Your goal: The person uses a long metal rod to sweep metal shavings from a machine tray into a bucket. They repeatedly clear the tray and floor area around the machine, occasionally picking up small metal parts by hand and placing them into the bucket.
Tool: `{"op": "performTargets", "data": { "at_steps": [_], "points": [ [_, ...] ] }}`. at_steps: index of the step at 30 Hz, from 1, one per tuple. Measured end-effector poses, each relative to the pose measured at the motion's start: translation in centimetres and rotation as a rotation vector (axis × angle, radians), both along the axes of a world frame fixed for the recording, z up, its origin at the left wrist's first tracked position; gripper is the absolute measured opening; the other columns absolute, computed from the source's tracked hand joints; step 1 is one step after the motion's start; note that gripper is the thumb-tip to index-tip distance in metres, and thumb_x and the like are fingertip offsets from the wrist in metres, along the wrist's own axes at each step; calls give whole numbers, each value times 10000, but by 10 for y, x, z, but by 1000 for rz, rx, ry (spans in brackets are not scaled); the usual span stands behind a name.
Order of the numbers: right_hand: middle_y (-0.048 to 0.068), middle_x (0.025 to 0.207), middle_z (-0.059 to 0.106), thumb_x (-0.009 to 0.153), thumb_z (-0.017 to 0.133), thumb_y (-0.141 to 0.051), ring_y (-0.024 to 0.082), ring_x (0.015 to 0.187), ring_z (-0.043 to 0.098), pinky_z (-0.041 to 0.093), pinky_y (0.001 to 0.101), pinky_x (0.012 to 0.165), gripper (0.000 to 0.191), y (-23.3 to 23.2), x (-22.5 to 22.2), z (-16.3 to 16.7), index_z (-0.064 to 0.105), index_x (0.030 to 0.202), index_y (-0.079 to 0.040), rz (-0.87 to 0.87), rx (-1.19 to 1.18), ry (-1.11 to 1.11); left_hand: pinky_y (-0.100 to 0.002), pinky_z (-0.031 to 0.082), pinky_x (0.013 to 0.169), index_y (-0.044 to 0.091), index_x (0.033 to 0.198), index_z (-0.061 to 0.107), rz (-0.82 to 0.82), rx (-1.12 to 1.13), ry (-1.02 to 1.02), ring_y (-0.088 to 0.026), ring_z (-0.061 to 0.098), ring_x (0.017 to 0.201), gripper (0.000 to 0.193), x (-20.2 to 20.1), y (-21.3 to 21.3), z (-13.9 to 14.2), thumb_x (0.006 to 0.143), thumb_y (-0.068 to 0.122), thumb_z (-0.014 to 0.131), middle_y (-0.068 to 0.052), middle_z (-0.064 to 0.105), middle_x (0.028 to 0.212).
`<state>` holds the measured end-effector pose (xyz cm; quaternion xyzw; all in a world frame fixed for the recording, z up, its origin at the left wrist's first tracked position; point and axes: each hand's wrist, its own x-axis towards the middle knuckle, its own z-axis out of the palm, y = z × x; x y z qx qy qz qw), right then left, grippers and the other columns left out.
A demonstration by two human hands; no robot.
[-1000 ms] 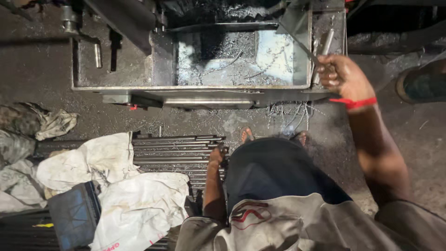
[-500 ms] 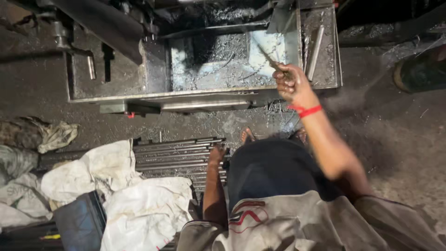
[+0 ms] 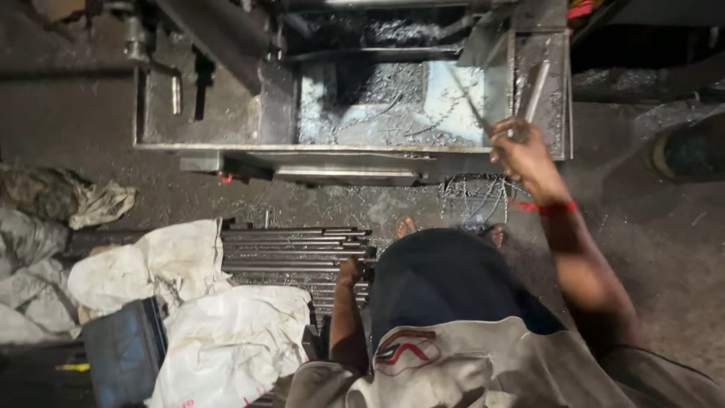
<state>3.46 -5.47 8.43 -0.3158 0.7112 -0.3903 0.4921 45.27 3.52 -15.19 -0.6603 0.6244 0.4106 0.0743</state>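
Observation:
My right hand (image 3: 526,155), with a red band at the wrist, is raised at the front right corner of a grimy metal machine tray (image 3: 226,147). It is closed on a thin metal rod (image 3: 470,104) that points up and left over the tray's wet, chip-strewn floor. A short thick steel bar (image 3: 533,89) lies on the tray's right ledge just above that hand. My left hand (image 3: 349,269) reaches down to a stack of long steel rods (image 3: 287,253) on the floor and touches their ends; its grip is hidden.
White sacks (image 3: 226,344) and crumpled rags (image 3: 98,204) lie on the floor at left, beside a dark box (image 3: 124,351). Metal swarf (image 3: 472,193) hangs below the tray's front edge. Someone's shoe (image 3: 691,151) is at the far right. My bare toes (image 3: 405,225) show below the tray.
My right hand swung left from the tray's right ledge over the tray with the thin rod, then came back right and lower. My left hand stayed on the stacked rods.

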Motion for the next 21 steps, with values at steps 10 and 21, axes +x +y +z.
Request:
{"op": "performTargets", "data": {
  "at_steps": [10,21],
  "points": [
    [48,718,614,920,696,-150,82,422,508,305,238,313,372,67,22,-40,539,1254,-108,-102,89,-341,-510,537,963,29,1184,665,69,-35,13,-429,676,1131,494,-33,-29,36,949,461,707,-241,720,1171],
    [45,694,635,972,660,-197,107,433,479,366,274,346,301,20,23,-28,601,1242,-79,210,87,80,-520,526,985,78,1234,632,-32,-3,-28,-459,645,1148,498,-34,-36,44,950,486,659,-261,681,1207]
  ]
}}
